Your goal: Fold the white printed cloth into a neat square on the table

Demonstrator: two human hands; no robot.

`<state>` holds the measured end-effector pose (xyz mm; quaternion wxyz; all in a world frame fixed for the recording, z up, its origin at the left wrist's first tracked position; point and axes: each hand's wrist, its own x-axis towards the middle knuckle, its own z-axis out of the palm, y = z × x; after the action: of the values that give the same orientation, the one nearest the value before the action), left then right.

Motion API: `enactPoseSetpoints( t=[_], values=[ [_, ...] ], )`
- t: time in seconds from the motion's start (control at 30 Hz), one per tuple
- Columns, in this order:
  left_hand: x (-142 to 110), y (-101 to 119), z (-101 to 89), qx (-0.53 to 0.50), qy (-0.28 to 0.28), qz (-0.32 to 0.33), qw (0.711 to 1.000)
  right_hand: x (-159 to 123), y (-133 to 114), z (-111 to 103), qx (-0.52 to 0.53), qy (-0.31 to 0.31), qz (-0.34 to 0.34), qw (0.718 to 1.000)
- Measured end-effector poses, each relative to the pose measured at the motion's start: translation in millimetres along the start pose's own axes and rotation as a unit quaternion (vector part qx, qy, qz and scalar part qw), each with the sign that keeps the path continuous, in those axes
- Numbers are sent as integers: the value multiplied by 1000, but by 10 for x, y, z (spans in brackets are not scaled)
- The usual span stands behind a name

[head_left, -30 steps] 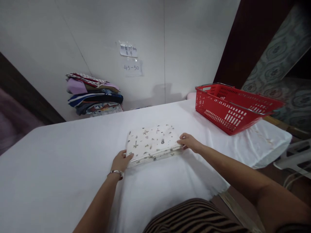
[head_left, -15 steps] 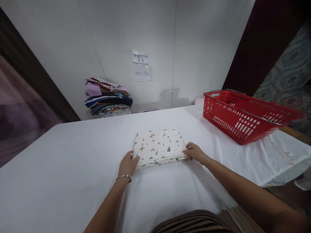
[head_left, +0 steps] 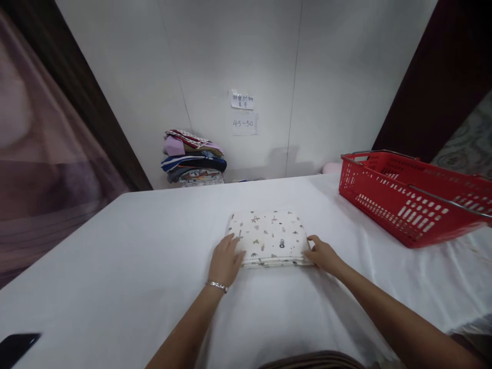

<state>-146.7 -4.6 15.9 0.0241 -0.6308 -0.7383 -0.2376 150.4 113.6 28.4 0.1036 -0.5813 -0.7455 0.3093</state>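
A folded white cloth [head_left: 269, 236] printed with small plants and other little motifs lies flat on the white-covered table, its layered fold edge facing me. My left hand [head_left: 226, 259], with a silver bracelet at the wrist, rests on its left front corner, fingers stretched along the side and thumb apart on top. At the right front corner, my right hand [head_left: 322, 254] pinches the cloth's edge, thumb above; the fingertips beneath are partly hidden.
A red plastic basket [head_left: 392, 207] with metal handles stands at the right. Against the wall is a stack of folded fabrics [head_left: 194, 159], under paper signs [head_left: 245, 123]. A dark flat object [head_left: 17, 348] lies at the lower left. A pinkish curtain [head_left: 49, 169] hangs at the left.
The view has turned left, so everything sits further right in it. My left hand has shifted from the cloth's side edge onto its corner. The right hand keeps its hold.
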Motion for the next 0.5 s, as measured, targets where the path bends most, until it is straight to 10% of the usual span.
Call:
enactPoseSetpoints(
  t=[0.2,0.4,0.5],
  values=[
    [-113,-21,227,3,-69,20,997,-75,-71,-26,-187,29,-28,982],
    [-106,-30,235,9,-69,17,997,-77,-481,111,-210,111,-271,933],
    [-109,-10,220,13,-75,13,997,75,-609,239,-191,76,-285,936]
  ],
)
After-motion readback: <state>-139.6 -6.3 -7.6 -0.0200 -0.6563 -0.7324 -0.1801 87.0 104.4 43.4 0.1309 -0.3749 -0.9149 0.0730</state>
